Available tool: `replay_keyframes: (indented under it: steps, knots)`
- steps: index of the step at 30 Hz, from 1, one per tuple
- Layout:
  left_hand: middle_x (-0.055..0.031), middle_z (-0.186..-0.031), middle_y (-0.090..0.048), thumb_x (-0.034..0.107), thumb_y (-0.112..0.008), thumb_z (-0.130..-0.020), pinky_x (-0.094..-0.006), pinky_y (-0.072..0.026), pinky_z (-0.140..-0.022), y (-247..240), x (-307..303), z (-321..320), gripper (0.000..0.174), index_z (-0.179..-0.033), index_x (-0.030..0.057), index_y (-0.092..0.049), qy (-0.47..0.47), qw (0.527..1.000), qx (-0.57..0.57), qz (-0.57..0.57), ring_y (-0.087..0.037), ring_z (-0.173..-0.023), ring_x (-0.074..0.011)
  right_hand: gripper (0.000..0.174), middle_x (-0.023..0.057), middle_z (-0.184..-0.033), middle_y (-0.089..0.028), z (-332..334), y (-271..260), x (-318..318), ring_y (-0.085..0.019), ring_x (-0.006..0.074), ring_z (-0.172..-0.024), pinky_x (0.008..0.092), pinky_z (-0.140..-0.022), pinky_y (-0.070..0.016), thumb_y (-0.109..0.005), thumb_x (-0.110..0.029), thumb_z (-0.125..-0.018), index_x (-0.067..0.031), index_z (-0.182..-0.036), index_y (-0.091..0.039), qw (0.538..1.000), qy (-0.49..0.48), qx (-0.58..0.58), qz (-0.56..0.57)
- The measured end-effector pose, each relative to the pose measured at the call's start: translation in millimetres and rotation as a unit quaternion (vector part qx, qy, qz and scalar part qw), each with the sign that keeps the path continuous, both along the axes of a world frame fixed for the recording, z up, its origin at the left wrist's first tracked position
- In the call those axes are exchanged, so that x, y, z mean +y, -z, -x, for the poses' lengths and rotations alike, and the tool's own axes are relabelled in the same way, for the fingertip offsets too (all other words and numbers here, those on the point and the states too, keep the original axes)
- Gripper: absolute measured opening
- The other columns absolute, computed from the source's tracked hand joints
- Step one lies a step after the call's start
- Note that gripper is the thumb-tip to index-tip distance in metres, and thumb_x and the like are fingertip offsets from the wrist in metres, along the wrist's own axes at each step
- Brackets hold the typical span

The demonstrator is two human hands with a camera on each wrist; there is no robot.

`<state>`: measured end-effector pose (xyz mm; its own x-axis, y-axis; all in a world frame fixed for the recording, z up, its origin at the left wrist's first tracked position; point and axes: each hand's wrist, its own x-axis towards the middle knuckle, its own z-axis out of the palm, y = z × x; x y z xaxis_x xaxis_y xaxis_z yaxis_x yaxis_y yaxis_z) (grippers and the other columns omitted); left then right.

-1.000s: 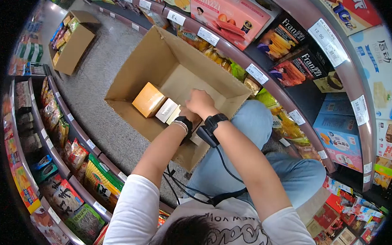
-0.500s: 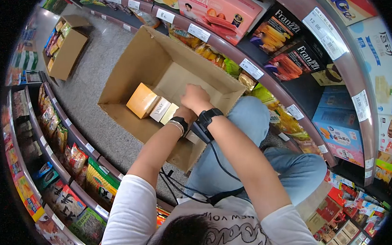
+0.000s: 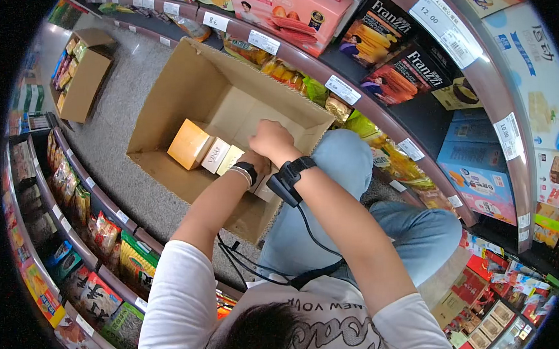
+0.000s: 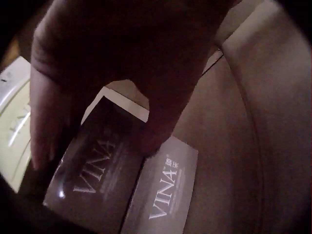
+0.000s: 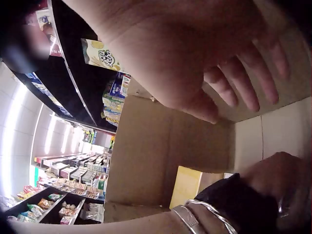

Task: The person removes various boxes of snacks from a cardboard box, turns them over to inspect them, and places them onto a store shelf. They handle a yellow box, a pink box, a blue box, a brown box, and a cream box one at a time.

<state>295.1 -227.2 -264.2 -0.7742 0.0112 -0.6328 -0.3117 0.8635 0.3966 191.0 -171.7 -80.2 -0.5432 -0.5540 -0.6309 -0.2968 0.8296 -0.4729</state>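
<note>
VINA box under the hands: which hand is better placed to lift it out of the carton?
Probably the left hand: its thumb and fingers pinch the VINA box. The right hand hovers above, fingers loose, holding nothing.

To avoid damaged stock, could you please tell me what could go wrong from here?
The left hand holds a VINA box by its edges; it could slip onto the neighbouring box. The open right hand sits close over it inside the carton and may knock that grip.
</note>
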Motion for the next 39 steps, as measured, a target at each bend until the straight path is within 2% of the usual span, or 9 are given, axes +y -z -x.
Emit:
replay_keyframes:
  steps: [13,21,24,27,29,31,35,36,39]
  knots:
    - [-0.0172,-0.116,-0.064,0.024,-0.063,-0.078,-0.0402,-0.05,-0.091,26.9,-12.9,-15.9,0.04,-0.114,0.0071,-0.064,0.102,0.99,-0.071,0.068,-0.061,-0.109,-0.0322,0.04,0.0169,-0.108,-0.065,-4.6,0.6,19.3,-0.061,0.0347,-0.104,0.0437,-0.087,-0.0503,-0.065,-0.036,-0.08,-0.007,-0.107,-0.063,1.0,0.003,-0.007,0.025]
    - [-0.016,-0.12,-0.061,0.023,-0.069,-0.07,-0.0375,-0.0523,-0.087,4.3,-18.1,-12.3,0.042,-0.109,0.0089,-0.065,-0.019,0.988,-0.129,0.083,-0.062,-0.107,-0.0301,0.042,0.0154,-0.108,-0.066,-4.2,2.0,25.4,-0.062,0.0333,-0.102,0.0428,-0.085,-0.0503,-0.067,-0.036,-0.079,-0.0075,-0.11,-0.063,1.0,0.008,-0.011,0.015]
    - [-0.0192,-0.119,-0.061,0.03,-0.073,-0.067,-0.0378,-0.0518,-0.087,-14.5,-33.8,-0.7,0.057,-0.115,0.0035,-0.059,0.072,0.986,-0.142,0.04,-0.062,-0.106,-0.0311,0.042,0.0161,-0.108,-0.065,-4.1,-0.7,25.8,-0.062,0.0334,-0.102,0.0423,-0.086,-0.05,-0.068,-0.036,-0.078,-0.0075,-0.109,-0.063,0.999,0.012,-0.01,0.032]
    - [-0.0243,-0.112,-0.062,0.037,-0.077,-0.061,-0.0382,-0.0513,-0.087,-58.9,-44.9,-3.5,0.079,-0.121,-0.0062,-0.049,-0.12,0.991,-0.028,0.048,-0.062,-0.104,-0.0345,0.044,0.0176,-0.108,-0.065,-7.4,-6.0,25.6,-0.062,0.0334,-0.103,0.0414,-0.087,-0.0493,-0.07,-0.033,-0.076,-0.0063,-0.11,-0.062,0.998,0.009,-0.015,0.059]
    - [-0.0256,-0.109,-0.062,0.038,-0.079,-0.056,-0.0385,-0.051,-0.086,-127.8,-46.6,7.7,0.087,-0.121,-0.0094,-0.045,-0.156,0.987,-0.041,0.021,-0.062,-0.102,-0.0356,0.047,0.0186,-0.109,-0.064,-9.0,-3.4,25.8,-0.061,0.0336,-0.103,0.0409,-0.088,-0.0487,-0.073,-0.031,-0.073,-0.0051,-0.111,-0.061,0.997,-0.008,-0.011,0.079]
    - [-0.0269,-0.107,-0.062,0.039,-0.082,-0.051,-0.0387,-0.0508,-0.084,-180.3,-42.7,17.3,0.095,-0.12,-0.0126,-0.041,-0.195,0.979,-0.052,-0.009,-0.062,-0.1,-0.0367,0.052,0.0192,-0.109,-0.064,-6.6,16.9,27.6,-0.061,0.0339,-0.103,0.0409,-0.088,-0.0484,-0.076,-0.028,-0.07,-0.004,-0.113,-0.06,0.981,0.001,-0.013,0.193]
    - [-0.0225,-0.097,-0.066,0.035,-0.082,-0.049,-0.0361,-0.0512,-0.08,-107.8,-84.4,-8.7,0.086,-0.117,-0.008,-0.05,-0.303,0.933,0.144,-0.127,-0.065,-0.094,-0.0318,0.063,0.0203,-0.111,-0.063,-1.2,1.5,39.9,-0.059,0.0339,-0.106,0.0404,-0.09,-0.0476,-0.081,-0.024,-0.062,-0.003,-0.117,-0.057,0.97,-0.001,0.03,0.24]
    - [-0.0192,-0.095,-0.067,0.031,-0.081,-0.05,-0.0351,-0.0512,-0.08,-161.3,-76.0,-2.1,0.076,-0.114,-0.0028,-0.057,-0.341,0.925,0.098,-0.134,-0.066,-0.092,-0.0283,0.07,0.0207,-0.114,-0.062,3.2,-7.2,42.7,-0.058,0.0342,-0.109,0.0394,-0.093,-0.0462,-0.082,-0.023,-0.059,-0.0031,-0.121,-0.055,0.975,-0.005,-0.013,0.221]
    - [-0.0157,-0.094,-0.068,0.026,-0.079,-0.053,-0.033,-0.0512,-0.08,-219.3,-76.5,1.3,0.066,-0.111,-0.0003,-0.061,-0.292,0.932,0.185,-0.111,-0.066,-0.089,-0.0247,0.078,0.021,-0.119,-0.059,5.2,-23.9,51.6,-0.056,0.0345,-0.113,0.0396,-0.097,-0.0443,-0.083,-0.023,-0.057,-0.0037,-0.126,-0.051,0.975,-0.012,-0.008,0.224]
